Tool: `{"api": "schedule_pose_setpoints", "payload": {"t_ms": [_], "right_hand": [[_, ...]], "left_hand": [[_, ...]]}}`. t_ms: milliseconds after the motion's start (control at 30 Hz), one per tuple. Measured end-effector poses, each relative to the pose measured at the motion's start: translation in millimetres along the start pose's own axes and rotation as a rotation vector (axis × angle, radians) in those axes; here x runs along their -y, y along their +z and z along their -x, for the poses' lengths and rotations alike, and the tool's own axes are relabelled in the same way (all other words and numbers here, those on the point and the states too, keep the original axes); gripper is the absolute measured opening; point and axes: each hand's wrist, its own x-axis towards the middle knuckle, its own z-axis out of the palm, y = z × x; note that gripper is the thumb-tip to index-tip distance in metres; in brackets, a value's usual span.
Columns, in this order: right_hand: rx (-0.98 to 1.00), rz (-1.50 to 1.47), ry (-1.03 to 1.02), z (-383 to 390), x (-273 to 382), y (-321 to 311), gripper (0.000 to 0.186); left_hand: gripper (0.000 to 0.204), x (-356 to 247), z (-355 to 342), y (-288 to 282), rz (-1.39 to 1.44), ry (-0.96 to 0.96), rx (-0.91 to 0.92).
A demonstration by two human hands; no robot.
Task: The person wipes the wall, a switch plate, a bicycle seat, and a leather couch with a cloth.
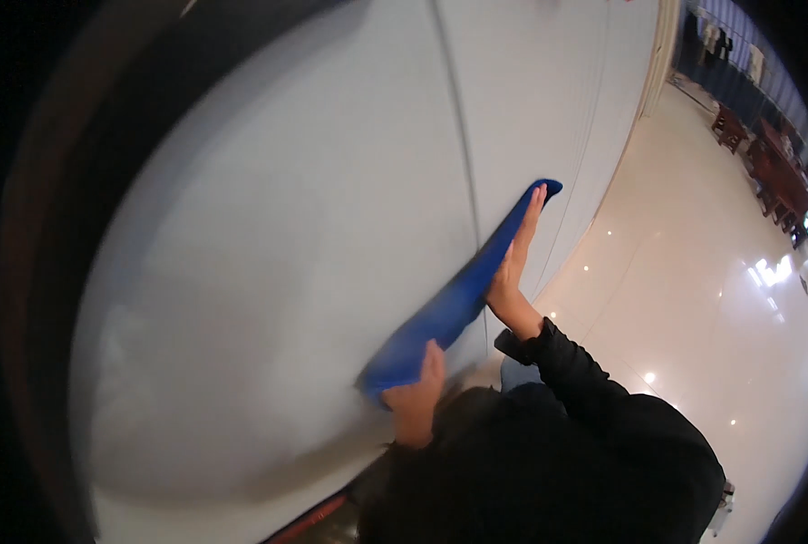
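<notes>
A blue cloth (445, 313) lies stretched slantwise against a large pale grey-white panel, from lower left to upper right. My right hand (515, 263) presses on its upper part, fingers straight and flat, with the fingertips near the cloth's upper corner. At the lower left end, my left hand (416, 390) touches the cloth with the thumb pointing up. Motion blurs that hand, and its other fingers do not show clearly. Dark sleeves cover both of my arms.
The white panel (241, 272) fills the left and middle, with a dark vertical seam (465, 145) behind the cloth. Glossy pale floor tiles (685, 272) spread to the right. Dark wooden furniture (775, 168) stands at the far right, near a bluish curtain (766, 50).
</notes>
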Motion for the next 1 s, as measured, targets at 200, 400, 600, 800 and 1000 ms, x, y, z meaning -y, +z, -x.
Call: {"api": "schedule_pose_setpoints", "payload": {"t_ms": [200,400,600,800,1000], "right_hand": [[0.115,0.033,-0.213,-35,56,-4,0.069],[0.202,0.011,-0.541,-81,59,-20,0.051],[0.259,-0.026,-0.679,-204,8,-66,0.044],[0.257,0.111,-0.647,-379,-136,-138,0.045],[0.110,0.202,-0.413,-568,-345,-202,0.068]], "left_hand": [[0.022,0,-18,-48,-0.186,-0.218,-0.033],[0.038,-61,-43,-67,-0.176,-0.752,0.347],[0.042,-145,-121,-46,-0.054,-0.920,0.265],[0.036,-295,-282,-4,0.123,-0.881,0.550],[0.017,-446,-446,128,0.260,-0.148,0.221]]}}
